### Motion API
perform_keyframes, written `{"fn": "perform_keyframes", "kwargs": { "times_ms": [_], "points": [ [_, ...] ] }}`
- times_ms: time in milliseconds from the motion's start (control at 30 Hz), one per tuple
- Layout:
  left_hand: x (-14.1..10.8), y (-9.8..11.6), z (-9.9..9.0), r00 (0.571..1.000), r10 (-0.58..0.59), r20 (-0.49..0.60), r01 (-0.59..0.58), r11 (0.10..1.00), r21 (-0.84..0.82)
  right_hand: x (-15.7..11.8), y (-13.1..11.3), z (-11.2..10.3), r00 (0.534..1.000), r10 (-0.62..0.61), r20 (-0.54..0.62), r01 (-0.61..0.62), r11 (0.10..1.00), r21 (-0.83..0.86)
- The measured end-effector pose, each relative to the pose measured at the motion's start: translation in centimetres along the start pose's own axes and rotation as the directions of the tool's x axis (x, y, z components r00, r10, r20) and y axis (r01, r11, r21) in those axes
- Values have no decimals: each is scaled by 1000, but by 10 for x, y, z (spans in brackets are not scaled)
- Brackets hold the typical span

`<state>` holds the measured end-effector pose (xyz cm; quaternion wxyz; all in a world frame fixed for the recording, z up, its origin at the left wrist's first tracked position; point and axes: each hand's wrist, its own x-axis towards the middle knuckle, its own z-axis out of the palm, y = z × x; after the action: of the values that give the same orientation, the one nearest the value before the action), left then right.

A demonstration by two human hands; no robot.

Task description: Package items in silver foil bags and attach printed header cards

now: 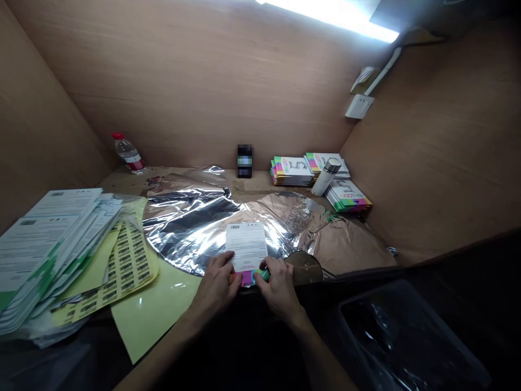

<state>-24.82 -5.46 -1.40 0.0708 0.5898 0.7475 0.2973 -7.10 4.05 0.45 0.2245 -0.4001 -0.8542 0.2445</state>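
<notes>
Head camera, and we're right over the action: the left hand (217,285) presses down, fingers curled over the lower corner of a white printed sheet (246,245) with a barcode along its top edge. The right hand (279,289) has its fingers closed on a pink-and-green card pack (247,278), which sits under the bottom of that sheet, right at the near edge of the tabletop (252,182). Beneath them spreads crumpled silver foil (187,228), running into copper-coloured foil (345,244) on the right, with a round brown board (303,267) just beside the right hand.

Over on the left, a deep pile of printed leaflets (49,250) sits next to a sheet of barcode labels (128,266) on yellow backing paper (150,320). At the back are stacks of colourful packs (291,171), another stack (348,195) at the right, a white flask (325,176) and a red-capped water bottle (128,153).

How far along? One pack and one sheet are together at the hands, while the leaflet pile stands thick and the label sheet shows rows of labels. How many packs are finished, I can't tell from here.
</notes>
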Motion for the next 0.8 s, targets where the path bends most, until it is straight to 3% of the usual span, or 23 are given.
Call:
{"fn": "perform_keyframes", "kwargs": {
  "times_ms": [133, 233, 300, 400, 467, 567, 667, 733, 800],
  "points": [
    [4, -1, -3, 998, 66, -15, -65, 997, 52, 2, -2, 3, 1000, 14, -22, -15, 999, -52],
    [7, 5, -6, 997, 75, -22, -73, 994, 87, -4, -3, 9, 992, -17, -128, -1, 990, -140],
    [7, 12, -6, 997, 78, 0, -78, 991, 112, -16, 0, 14, 974, -158, -160, 126, 974, -190],
    [3, 20, -8, 994, 101, 52, -106, 988, 115, -33, 6, 16, 919, -389, -68, 372, 910, -184],
    [1, 14, -17, 988, 136, 78, -139, 990, 34, -35, 7, 13, 918, -396, -34, 382, 903, -194],
    [-7, -13, -52, 995, 87, -43, -91, 989, -116, -23, -10, 13, 931, -359, -61, 343, 922, -183],
    [-18, -54, -99, 970, -74, -231, 47, 992, -119, -7, -48, 26, 881, -471, 47, 471, 882, 3],
    [-23, -82, -120, 971, -83, -223, 71, 996, -62, 4, -76, 43, 811, -559, 173, 546, 829, 120],
    [-26, -104, -125, 989, -57, -134, 56, 998, -9, 14, -97, 61, 753, -597, 276, 584, 800, 139]
  ]
}}
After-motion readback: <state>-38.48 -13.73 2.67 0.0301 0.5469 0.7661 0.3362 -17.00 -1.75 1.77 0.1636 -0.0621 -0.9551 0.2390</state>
